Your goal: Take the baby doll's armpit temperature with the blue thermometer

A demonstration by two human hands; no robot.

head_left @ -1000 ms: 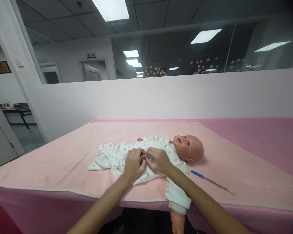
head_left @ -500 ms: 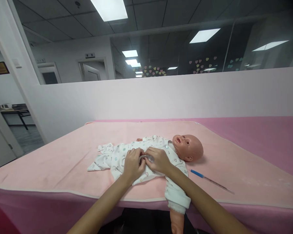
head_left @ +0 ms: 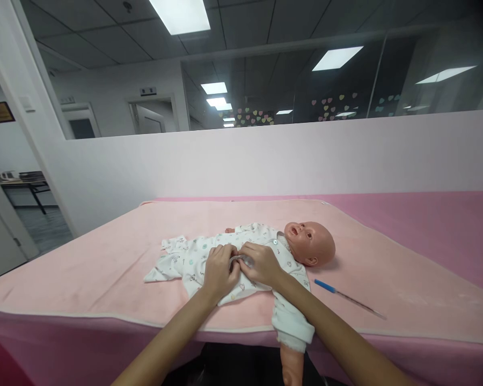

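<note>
A baby doll [head_left: 309, 244] lies on its back on a light pink blanket [head_left: 104, 268], head to the right. It wears a white printed romper [head_left: 185, 262]. My left hand [head_left: 219, 271] and my right hand [head_left: 261, 264] meet over the doll's belly, fingers pinched on the romper's front edge where the two sides come together. One sleeved doll arm [head_left: 292, 329] hangs over the table's near edge.
A thin blue-handled thermometer-like stick [head_left: 348, 298] lies on the blanket to the right of the doll. A darker pink cover [head_left: 446, 230] spreads to the right. A low white partition wall [head_left: 265, 155] stands behind the table. An open doorway is at far left.
Almost nothing: the view shifted slightly a second ago; both hands stay pinched on the romper front at the doll's belly.
</note>
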